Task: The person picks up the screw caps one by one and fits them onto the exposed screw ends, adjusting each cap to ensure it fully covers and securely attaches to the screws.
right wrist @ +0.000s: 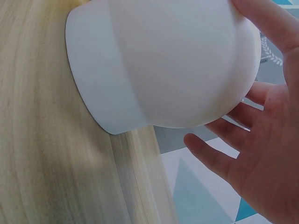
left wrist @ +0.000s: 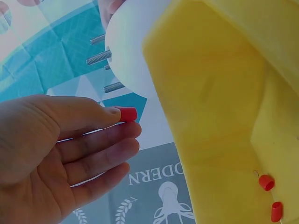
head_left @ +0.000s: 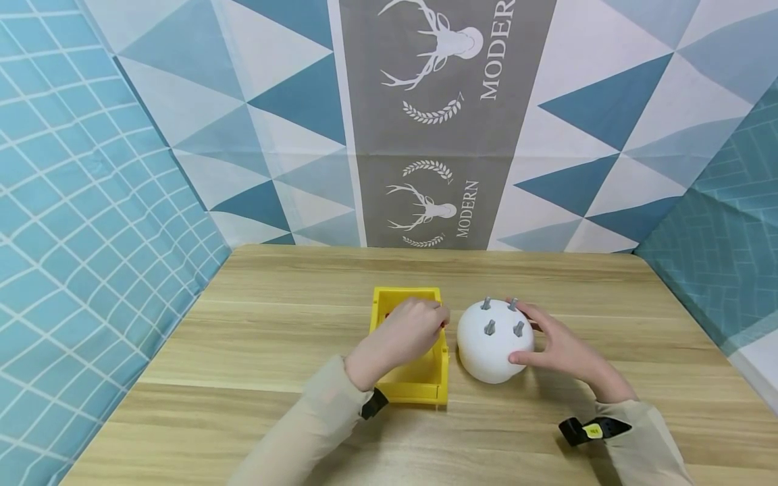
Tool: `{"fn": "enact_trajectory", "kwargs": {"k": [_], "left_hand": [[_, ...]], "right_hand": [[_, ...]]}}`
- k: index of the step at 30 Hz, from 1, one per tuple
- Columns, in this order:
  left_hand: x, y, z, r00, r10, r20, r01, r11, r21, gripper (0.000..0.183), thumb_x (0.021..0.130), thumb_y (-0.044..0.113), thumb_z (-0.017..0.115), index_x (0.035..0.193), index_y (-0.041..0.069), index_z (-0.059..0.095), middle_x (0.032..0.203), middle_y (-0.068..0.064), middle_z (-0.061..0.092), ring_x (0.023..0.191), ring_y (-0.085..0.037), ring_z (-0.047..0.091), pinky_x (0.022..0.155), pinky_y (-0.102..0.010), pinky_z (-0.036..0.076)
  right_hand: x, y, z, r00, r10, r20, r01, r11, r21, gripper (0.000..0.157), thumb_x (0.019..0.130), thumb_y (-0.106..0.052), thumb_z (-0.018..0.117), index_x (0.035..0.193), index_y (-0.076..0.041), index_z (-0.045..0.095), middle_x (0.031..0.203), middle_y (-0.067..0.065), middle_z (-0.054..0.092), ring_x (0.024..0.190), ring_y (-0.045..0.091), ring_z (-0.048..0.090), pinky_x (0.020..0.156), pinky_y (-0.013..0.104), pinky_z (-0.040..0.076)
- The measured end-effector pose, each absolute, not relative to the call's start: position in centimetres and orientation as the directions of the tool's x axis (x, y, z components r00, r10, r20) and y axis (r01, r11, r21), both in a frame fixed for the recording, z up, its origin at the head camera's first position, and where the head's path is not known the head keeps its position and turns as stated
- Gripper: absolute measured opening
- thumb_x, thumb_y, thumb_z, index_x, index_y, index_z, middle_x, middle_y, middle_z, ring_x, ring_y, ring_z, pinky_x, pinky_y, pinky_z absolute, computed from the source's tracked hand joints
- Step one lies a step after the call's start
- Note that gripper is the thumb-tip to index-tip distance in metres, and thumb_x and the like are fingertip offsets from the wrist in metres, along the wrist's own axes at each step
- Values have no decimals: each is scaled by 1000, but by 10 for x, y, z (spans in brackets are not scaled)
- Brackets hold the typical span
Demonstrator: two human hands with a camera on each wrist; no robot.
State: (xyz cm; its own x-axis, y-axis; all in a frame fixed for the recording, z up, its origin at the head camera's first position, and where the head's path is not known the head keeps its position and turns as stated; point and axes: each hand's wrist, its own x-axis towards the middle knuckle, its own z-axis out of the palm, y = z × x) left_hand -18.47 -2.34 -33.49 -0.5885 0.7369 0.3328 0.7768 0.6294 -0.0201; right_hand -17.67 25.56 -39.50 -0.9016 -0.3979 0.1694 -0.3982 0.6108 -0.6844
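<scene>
My left hand pinches a small red cap between thumb and forefinger, over the right side of a yellow bin. The other fingers lie loosely extended beneath. A white rounded body, like a dome on a wider base, stands on the table right of the bin. Several grey threaded studs stick up from its top. Around its right side, my right hand holds it, thumb at the front and fingers spread behind. Fingertips at the far side are partly hidden by the dome.
More red caps lie inside the yellow bin. Bin and dome stand close together on a wooden table. Behind the table hangs a patterned cloth, with blue cloths on both sides.
</scene>
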Motion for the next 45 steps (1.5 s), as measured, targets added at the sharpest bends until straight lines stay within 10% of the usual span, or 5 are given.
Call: {"fn": "enact_trajectory", "kwargs": {"k": [45], "left_hand": [[-197,21,-312,-605,714,353,781,618,89,11,83,8,60,92,12,65,90,2,65,81,-11,58,76,-17,48]], "right_hand": [[-175,254,-394,-912,-389,131,-364,617,-698,89,72,-33,75,142,-6,27,141,18,33,120,44,40,90,63,34]]}}
